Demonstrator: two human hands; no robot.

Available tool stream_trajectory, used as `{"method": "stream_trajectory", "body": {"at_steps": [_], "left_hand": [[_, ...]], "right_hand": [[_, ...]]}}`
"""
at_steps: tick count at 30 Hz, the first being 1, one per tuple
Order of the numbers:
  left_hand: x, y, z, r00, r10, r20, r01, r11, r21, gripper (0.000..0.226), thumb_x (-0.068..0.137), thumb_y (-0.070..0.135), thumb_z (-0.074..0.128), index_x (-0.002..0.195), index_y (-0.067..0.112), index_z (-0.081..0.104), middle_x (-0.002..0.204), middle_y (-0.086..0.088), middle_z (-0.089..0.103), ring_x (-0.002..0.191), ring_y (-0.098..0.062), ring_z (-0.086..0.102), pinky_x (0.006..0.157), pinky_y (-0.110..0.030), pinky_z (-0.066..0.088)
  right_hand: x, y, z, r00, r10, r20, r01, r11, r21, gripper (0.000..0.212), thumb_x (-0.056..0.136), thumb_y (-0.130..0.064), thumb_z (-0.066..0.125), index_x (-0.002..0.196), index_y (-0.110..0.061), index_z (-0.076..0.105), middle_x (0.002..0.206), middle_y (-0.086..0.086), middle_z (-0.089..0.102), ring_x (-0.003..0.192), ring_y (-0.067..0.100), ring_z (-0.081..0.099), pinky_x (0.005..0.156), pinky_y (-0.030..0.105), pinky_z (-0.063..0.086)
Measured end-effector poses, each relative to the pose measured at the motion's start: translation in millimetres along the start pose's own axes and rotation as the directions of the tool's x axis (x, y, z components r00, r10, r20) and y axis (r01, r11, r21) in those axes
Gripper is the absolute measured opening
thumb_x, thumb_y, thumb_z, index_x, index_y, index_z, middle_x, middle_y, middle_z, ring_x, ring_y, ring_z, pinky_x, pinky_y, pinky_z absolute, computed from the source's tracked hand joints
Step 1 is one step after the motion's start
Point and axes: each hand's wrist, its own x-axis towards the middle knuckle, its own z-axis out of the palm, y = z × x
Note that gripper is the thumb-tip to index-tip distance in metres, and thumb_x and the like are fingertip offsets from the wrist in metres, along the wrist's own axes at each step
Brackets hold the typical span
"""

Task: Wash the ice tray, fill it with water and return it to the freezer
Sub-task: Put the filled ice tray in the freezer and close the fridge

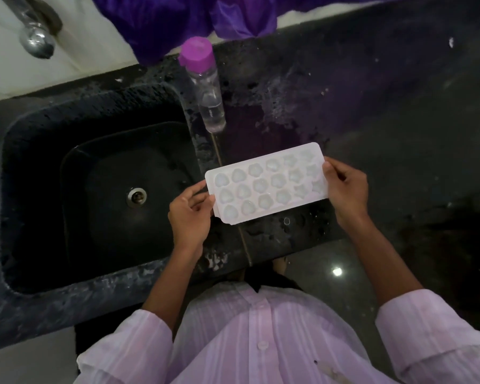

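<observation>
A white ice tray (pixel 266 184) with several small shaped cells lies level over the dark counter, just right of the sink. My left hand (pixel 190 214) pinches its left end and my right hand (pixel 345 187) pinches its right end. The cells look glossy; I cannot tell whether they hold water. A clear bottle with a purple cap (pixel 203 84) stands behind the tray, partly filled with clear liquid. The black sink (pixel 39 128) with its metal drain (pixel 136 195) sits to the left.
A metal tap (pixel 36 37) hangs over the sink's far left corner. Purple cloth (pixel 183 18) lies at the back of the wet black counter (pixel 385 106). Water drops dot the counter near the tray. The counter's front edge runs just below my hands.
</observation>
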Motion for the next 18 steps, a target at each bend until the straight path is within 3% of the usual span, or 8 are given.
{"method": "stream_trajectory", "body": {"at_steps": [9,15,18], "left_hand": [[-19,9,-11,0.954,0.058,0.294,-0.089,0.992,0.091,0.033,0.092,0.006,0.068,0.122,0.020,0.068,0.098,0.003,0.077,0.090,-0.008,0.074,0.083,-0.033,0.061],[-49,2,6,0.868,0.048,0.494,-0.157,0.971,0.181,0.034,0.090,0.008,0.070,0.119,0.025,0.070,0.104,0.000,0.077,0.097,-0.013,0.074,0.088,-0.041,0.060],[-70,-3,22,0.818,0.034,0.574,-0.196,0.955,0.222,0.035,0.090,0.007,0.071,0.121,0.023,0.070,0.107,-0.001,0.076,0.099,-0.014,0.073,0.090,-0.042,0.059]], "right_hand": [[-97,26,-37,0.956,0.095,-0.277,-0.049,0.985,0.167,0.025,0.096,-0.020,0.058,0.115,-0.019,0.075,0.105,-0.009,0.075,0.100,0.010,0.070,0.088,0.033,0.057],[-168,56,-76,0.856,0.230,-0.463,-0.124,0.961,0.247,0.025,0.097,-0.021,0.057,0.115,-0.018,0.074,0.107,-0.007,0.075,0.101,0.014,0.070,0.089,0.043,0.058],[-207,70,-98,0.786,0.308,-0.536,-0.151,0.937,0.316,0.024,0.099,-0.019,0.057,0.117,-0.017,0.073,0.107,-0.008,0.074,0.099,0.011,0.070,0.086,0.040,0.060]]}}
